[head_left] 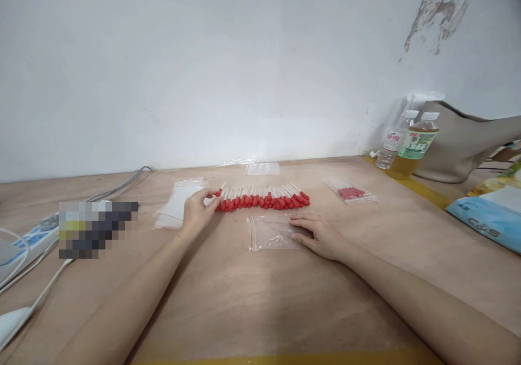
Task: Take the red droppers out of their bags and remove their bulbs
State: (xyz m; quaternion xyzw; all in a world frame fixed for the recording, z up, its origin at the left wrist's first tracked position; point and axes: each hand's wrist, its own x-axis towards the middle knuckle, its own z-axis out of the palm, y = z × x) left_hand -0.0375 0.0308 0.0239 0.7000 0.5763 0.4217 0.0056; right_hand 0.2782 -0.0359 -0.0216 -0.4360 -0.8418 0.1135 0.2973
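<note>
A row of several red-tipped white droppers [262, 198] lies across the middle of the wooden table [244, 300]. My left hand [197, 210] rests at the row's left end, fingers pinched on the leftmost dropper. A clear zip bag with a red seal [271, 232] lies flat just in front of the row. My right hand [319, 234] lies on the bag's right edge, fingers stretched out flat and holding nothing.
A stack of clear bags [179, 202] lies left of my left hand. A filled bag of droppers [352, 192] sits at the right, another clear bag [262, 168] by the wall. Two bottles [409, 145], a beige bag [464, 142], a blue pack [486, 218], a power strip [30, 240] and cables.
</note>
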